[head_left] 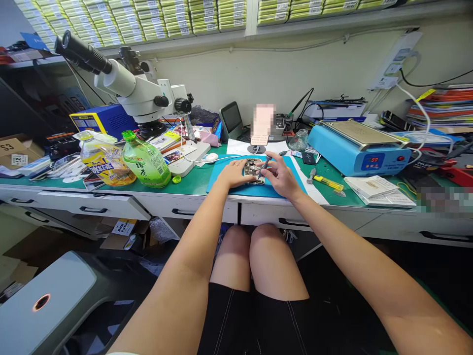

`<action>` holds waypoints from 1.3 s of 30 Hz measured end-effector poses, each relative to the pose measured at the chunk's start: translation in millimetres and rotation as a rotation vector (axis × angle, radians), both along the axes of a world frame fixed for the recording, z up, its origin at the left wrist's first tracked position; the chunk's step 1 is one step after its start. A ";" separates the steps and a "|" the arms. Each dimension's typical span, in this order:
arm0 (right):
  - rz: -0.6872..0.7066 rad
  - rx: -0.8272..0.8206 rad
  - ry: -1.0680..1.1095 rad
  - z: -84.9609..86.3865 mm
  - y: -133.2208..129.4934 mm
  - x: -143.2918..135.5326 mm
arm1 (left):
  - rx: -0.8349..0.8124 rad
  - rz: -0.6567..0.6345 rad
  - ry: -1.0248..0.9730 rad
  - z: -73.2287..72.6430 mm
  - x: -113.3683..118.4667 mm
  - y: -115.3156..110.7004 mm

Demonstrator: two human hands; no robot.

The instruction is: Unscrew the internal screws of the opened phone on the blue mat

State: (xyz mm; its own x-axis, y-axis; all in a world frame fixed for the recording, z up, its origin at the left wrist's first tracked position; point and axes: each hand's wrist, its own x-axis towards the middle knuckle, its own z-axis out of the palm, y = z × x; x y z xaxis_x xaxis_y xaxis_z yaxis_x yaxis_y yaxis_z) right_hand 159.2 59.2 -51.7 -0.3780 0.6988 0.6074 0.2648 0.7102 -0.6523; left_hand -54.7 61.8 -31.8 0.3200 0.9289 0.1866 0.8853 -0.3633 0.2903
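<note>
An opened phone with its circuit board exposed (253,166) lies on a blue work mat (216,182) at the bench's front edge. My left hand (233,174) rests flat against its left side, fingers stretched out over the edge. A dark grey screwdriver (263,166) stands tilted over the board's right part, its tip down near the components. My right hand (280,173) is closed on that screwdriver, with a fingertip at its top end. The exact spot under the tip is too small to make out.
A stereo microscope (129,88) and two drink bottles, one green (148,162) and one yellow-labelled (105,160), stand left. To the right are a blue heating plate (358,148), a yellow-labelled syringe (328,183) and white packets (377,190). Drawers (199,209) run below the bench.
</note>
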 end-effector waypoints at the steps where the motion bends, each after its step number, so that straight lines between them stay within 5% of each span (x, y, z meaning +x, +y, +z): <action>1: -0.001 0.002 -0.003 0.6 -0.5 -0.2 | -0.001 -0.002 0.001 0.4 0.0 -0.2; 39: -0.117 0.095 -0.126 -4.9 6.8 -2.7 | 0.002 -0.005 -0.017 -0.5 -1.8 0.1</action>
